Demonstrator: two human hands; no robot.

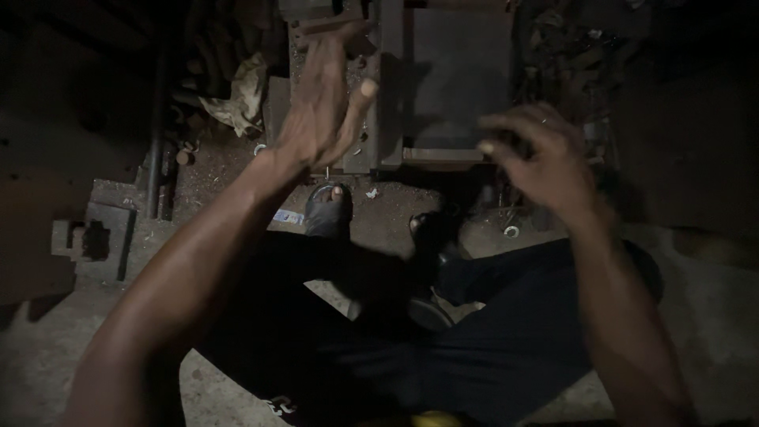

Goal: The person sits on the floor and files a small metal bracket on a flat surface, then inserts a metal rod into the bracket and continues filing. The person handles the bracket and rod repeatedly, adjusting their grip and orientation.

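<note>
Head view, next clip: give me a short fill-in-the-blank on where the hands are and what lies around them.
1. The left hand is raised with its fingers ____ and holds nothing.
2. The right hand hovers at the near edge of a dark ____ frame.
3. Left of the left hand lies a crumpled ____ on the floor.

Missing words: open; metal; rag

Dim, murky view, black corners, light pooled mid-frame, motion blur on the right hand (545,162).

workshop | dirt floor (47,356) | metal frame (443,79) | scrap metal block (91,237), scattered debris
</note>
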